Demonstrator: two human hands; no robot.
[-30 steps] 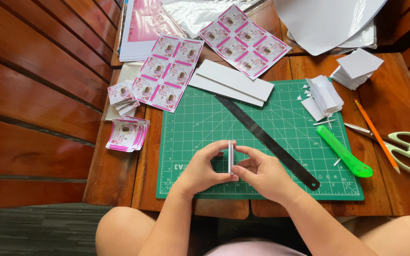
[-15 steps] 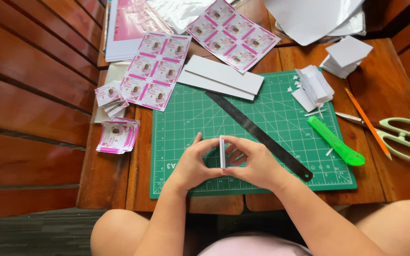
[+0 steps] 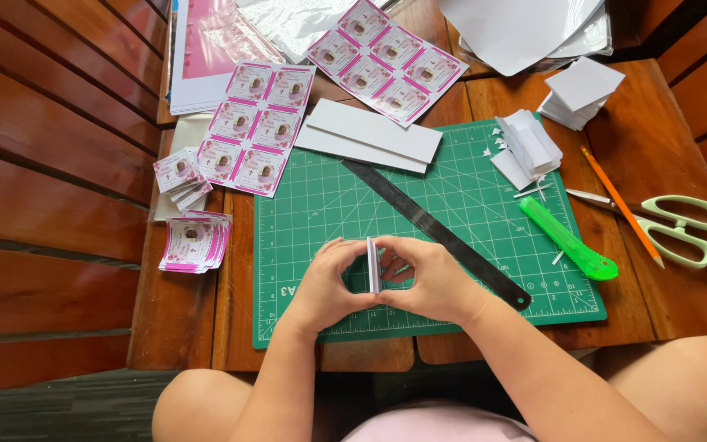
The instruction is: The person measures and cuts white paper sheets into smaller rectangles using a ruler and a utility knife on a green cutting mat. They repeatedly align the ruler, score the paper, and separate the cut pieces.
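Observation:
Both hands meet over the near edge of a green cutting mat (image 3: 329, 205). Between them stands a small stack of white cards (image 3: 373, 263), held on edge. My left hand (image 3: 325, 286) presses its left face and my right hand (image 3: 431, 282) presses its right face, fingers curled around the stack. A dark metal ruler (image 3: 435, 231) lies diagonally on the mat just behind my right hand.
A green utility knife (image 3: 568, 241), an orange pencil (image 3: 619, 205) and pale green scissors (image 3: 681, 229) lie to the right. White card strips (image 3: 370, 135), folded white pieces (image 3: 529, 147) and pink printed sheets (image 3: 259, 127) sit behind. Cut pink cards (image 3: 194, 243) are stacked at the left.
The hands keep the card stack between them and have closed in a little tighter around it. The view has shifted slightly; nothing else on the table has moved.

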